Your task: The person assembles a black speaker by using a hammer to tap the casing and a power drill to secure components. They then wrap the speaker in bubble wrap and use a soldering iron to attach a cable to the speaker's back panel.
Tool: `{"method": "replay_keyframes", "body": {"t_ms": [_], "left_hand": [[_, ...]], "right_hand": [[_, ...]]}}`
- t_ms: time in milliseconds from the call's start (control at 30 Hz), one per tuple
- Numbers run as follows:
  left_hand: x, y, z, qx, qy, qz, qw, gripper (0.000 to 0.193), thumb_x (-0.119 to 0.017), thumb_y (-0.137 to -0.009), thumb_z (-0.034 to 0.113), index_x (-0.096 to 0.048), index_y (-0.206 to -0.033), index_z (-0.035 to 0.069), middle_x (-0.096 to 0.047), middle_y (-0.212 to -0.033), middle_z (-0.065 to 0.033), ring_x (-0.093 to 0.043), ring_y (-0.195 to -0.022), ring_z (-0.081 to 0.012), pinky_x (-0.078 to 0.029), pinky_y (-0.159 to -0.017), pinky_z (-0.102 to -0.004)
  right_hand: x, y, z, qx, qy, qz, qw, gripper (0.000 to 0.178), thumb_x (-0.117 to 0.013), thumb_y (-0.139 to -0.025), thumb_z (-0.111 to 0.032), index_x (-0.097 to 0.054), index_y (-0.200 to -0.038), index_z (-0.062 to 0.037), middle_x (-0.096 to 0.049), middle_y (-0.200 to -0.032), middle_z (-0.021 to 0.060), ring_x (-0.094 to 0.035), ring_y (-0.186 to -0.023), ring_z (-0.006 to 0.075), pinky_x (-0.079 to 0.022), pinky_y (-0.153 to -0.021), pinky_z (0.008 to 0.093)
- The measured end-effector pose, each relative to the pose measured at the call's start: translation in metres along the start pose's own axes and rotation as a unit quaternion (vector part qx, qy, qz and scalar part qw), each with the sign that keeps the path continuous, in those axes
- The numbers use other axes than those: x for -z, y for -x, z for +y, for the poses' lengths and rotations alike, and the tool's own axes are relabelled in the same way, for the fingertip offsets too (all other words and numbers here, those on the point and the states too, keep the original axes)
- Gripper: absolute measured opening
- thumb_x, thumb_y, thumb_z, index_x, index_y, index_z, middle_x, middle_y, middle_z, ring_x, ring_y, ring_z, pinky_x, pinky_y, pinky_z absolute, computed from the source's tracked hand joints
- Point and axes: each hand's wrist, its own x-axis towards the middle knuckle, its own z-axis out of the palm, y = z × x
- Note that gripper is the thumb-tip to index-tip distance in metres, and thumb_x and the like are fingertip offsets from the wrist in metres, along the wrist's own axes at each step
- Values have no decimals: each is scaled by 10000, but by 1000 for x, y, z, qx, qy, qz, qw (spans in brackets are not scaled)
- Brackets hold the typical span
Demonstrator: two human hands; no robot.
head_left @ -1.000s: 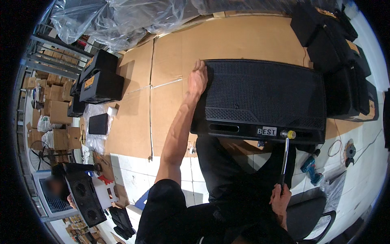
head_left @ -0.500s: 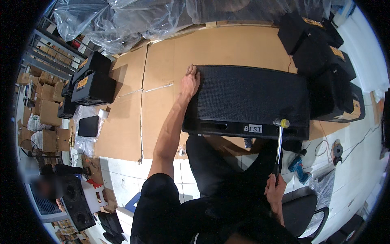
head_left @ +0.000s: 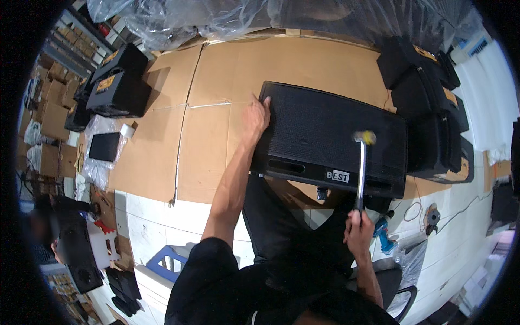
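A long black speaker cabinet, with a mesh grille on top and a small label on its near side, lies in front of me. My left hand holds its left edge near the far corner, thumb on the grille side and fingers against the outer side. My right hand is closed around the dark grip of a hammer. The hammer has a shiny metal shaft and a yellow-faced head, which is slightly blurred and appears over the right part of the grille. Whether the head touches the grille, I cannot tell.
Cardboard sheets cover the floor. Black speaker boxes stand close by at the right, and more at the left. A blue cordless drill lies near my right hand. Clear plastic sheeting hangs across the far side. A person is at the left.
My right hand and the hammer have moved left and farther from me, the head now over the grille. My left hand still holds the cabinet's left edge. The view has shifted.
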Motion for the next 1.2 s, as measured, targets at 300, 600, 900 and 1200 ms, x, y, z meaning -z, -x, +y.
{"method": "replay_keyframes", "body": {"t_ms": [300,600,900,1200], "left_hand": [[45,60,-1,99,-31,-108,989,690,-308,-996,474,-669,-731,-51,-635,-744,-312,-646,-752,-458,-519,-711,-501],[47,62,-1,96,23,-84,992,650,-336,-1002,426,-664,-725,-62,-631,-753,-320,-640,-754,-470,-516,-705,-509],[43,57,2,102,26,-91,990,671,-312,-1004,432,-665,-727,-67,-634,-769,-318,-638,-776,-470,-513,-722,-509],[43,57,-1,122,20,-109,986,675,-289,-1005,443,-683,-764,-50,-647,-792,-302,-645,-799,-459,-507,-765,-505]], "right_hand": [[-109,-186,-81,209,244,-96,942,464,-461,-997,-333,-524,-733,43,-513,-593,233,-563,-543,361,-410,-543,443],[-144,-217,-82,149,285,-116,940,505,-441,-998,-363,-563,-750,60,-559,-648,273,-592,-613,411,-445,-599,468],[-144,-215,-81,264,288,-48,919,509,-425,-1006,-374,-564,-790,66,-567,-629,257,-622,-579,386,-476,-505,433],[-145,-195,-96,241,247,-37,938,522,-430,-1004,-364,-578,-761,73,-589,-667,270,-632,-621,401,-480,-553,457]]}}
